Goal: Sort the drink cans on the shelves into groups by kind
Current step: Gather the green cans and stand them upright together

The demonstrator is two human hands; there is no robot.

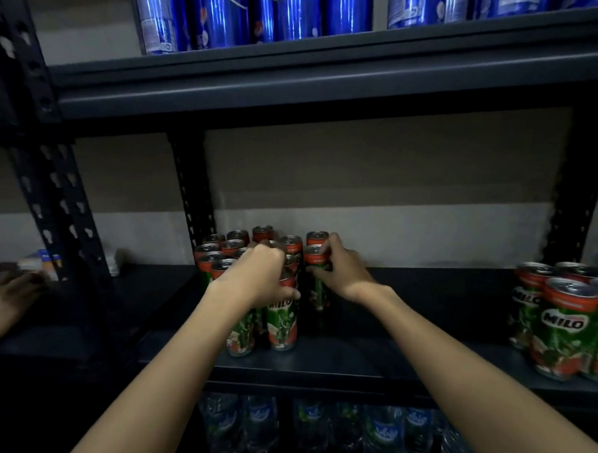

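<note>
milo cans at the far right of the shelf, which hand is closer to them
Right. The right hand grips a can on the middle cluster's right side, toward the far-right Milo cans. The left hand grips a can further left.

Bare shelf board between middle Milo cans and right Milo cluster, upper shelf overhead

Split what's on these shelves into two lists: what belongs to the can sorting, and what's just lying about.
Belongs to the job:
- Milo cans under both hands
- left hand, gripping one
- right hand, gripping another
- second Milo group, far right
- blue cans, top shelf

Just lying about:
- water bottles, shelf below
- blurred small packs, far left
- another person's hand, left edge
</note>
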